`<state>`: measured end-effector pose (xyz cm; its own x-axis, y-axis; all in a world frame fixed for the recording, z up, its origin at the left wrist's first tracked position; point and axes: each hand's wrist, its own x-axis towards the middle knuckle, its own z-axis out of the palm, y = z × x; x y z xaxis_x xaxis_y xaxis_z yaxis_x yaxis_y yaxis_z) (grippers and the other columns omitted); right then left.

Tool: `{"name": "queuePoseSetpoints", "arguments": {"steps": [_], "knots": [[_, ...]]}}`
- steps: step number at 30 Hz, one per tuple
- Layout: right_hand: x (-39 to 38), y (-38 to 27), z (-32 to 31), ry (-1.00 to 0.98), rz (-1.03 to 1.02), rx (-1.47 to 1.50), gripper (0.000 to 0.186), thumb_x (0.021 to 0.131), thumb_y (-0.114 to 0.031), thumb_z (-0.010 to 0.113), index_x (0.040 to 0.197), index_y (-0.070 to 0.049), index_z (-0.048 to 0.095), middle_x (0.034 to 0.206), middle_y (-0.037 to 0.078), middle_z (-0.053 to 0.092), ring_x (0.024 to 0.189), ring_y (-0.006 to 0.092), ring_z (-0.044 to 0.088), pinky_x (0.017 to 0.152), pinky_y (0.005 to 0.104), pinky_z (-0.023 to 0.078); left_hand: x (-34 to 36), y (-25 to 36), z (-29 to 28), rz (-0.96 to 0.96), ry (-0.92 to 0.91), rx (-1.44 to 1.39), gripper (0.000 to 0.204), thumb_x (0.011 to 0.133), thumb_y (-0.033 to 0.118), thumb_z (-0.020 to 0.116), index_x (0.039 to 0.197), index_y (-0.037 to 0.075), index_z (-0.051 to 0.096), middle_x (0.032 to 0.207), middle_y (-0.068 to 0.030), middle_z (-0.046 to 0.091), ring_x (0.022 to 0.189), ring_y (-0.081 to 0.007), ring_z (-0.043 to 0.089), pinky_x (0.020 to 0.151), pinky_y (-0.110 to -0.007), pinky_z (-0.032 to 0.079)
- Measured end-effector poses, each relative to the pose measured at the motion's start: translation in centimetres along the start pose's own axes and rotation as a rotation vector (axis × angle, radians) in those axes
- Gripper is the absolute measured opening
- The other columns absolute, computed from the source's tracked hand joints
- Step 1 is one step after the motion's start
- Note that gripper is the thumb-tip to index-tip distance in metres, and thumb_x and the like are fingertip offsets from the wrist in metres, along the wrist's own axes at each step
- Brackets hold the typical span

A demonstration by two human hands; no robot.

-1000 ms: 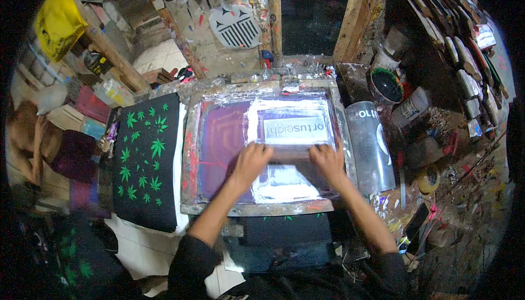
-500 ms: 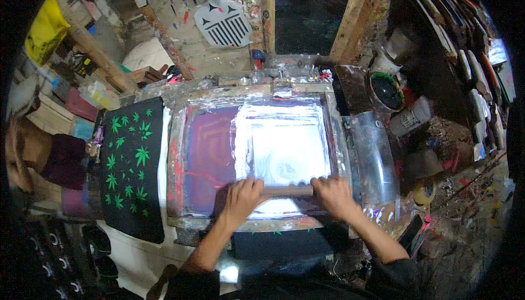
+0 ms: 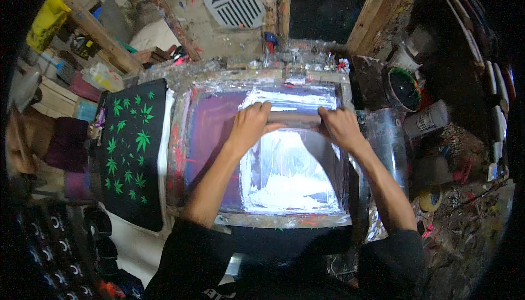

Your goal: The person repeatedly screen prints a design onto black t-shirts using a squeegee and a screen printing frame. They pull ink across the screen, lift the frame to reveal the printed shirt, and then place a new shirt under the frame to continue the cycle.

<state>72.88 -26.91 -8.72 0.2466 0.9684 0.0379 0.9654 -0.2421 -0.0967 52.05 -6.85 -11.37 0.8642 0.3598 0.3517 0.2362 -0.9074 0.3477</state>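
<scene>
Both of my hands grip a wide squeegee (image 3: 294, 119) with a brown handle, across the far part of a screen-printing frame (image 3: 284, 220). My left hand (image 3: 250, 126) is closed round the handle's left end, and my right hand (image 3: 340, 126) round its right end. White ink (image 3: 284, 193) covers the right part of the mesh, thick along the near edge and in a band beyond the squeegee. To the left the mesh (image 3: 210, 119) is bare and purplish. Under the frame's near edge a black cloth (image 3: 284, 240) shows. The squeegee's blade is hidden.
Left of the frame lies a black fabric panel (image 3: 134, 152) printed with green leaves. On the right are a clear plastic sheet (image 3: 383, 136), a green-rimmed ink bucket (image 3: 403, 89), a tipped white tub (image 3: 426, 118) and a tape roll (image 3: 430, 198). A cut stencil (image 3: 235, 4) lies beyond.
My hands have pushed the squeegee away from me, from the near edge of the screen to its far part. White ink now shows along the near edge. The view has shifted slightly.
</scene>
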Motion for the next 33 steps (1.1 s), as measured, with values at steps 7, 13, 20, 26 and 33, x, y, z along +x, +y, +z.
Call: {"name": "queuePoseSetpoints", "arguments": {"steps": [7,13,20,26,33], "knots": [[-11.3,-6.4,1.1,0.016,-0.015,0.063,0.03,0.086,-0.025,0.074,0.094,-0.005,0.054,0.074,0.016,0.067,0.068,0.0372,0.067,0.074,0.0482,0.052,-11.0,6.0,-2.2,-0.012,-0.094,-0.016,0.052,0.07,0.035,0.089,0.093,0.003,0.056,0.083,-0.0146,0.062,0.078,-0.0336,0.067,0.068,-0.043,0.056],[-18.9,-11.2,0.7,-0.01,0.026,0.108,0.029,0.084,-0.027,0.073,0.093,-0.007,0.055,0.078,0.015,0.068,0.072,0.035,0.069,0.084,0.0499,0.051,-19.1,10.5,-4.7,-0.121,-0.17,-0.124,0.066,0.071,0.04,0.089,0.111,0.0,0.056,0.099,-0.0205,0.063,0.095,-0.0392,0.066,0.083,-0.047,0.055],[-20.2,-16.4,2.1,0.265,0.078,-0.192,0.051,0.09,-0.05,0.069,0.112,-0.004,0.061,0.105,0.013,0.061,0.106,0.0286,0.06,0.108,0.0639,0.03,-29.0,6.4,-8.3,-0.173,-0.029,0.304,0.081,0.069,0.058,0.085,0.121,0.001,0.062,0.111,-0.017,0.063,0.118,-0.0342,0.055,0.114,-0.063,0.027],[-20.2,-20.4,-0.8,0.597,0.162,-0.038,0.055,0.085,-0.059,0.072,0.087,-0.005,0.062,0.085,0.01,0.056,0.085,0.0273,0.055,0.098,0.0555,0.03,-27.4,6.7,-12.5,-0.137,-0.05,0.275,0.068,0.065,0.064,0.081,0.099,0.006,0.075,0.101,-0.0095,0.065,0.107,-0.0268,0.059,0.114,-0.061,0.027],[-10.3,-16.9,-17.8,0.732,0.067,-0.195,0.06,0.082,-0.065,0.071,0.082,-0.006,0.06,0.081,0.013,0.06,0.081,0.0313,0.061,0.084,0.0489,0.041,-17.0,9.6,-20.2,-0.186,0.771,0.237,0.043,0.081,0.043,0.081,0.102,0.007,0.073,0.102,-0.0094,0.068,0.107,-0.0306,0.06,0.105,-0.057,0.037]]}}
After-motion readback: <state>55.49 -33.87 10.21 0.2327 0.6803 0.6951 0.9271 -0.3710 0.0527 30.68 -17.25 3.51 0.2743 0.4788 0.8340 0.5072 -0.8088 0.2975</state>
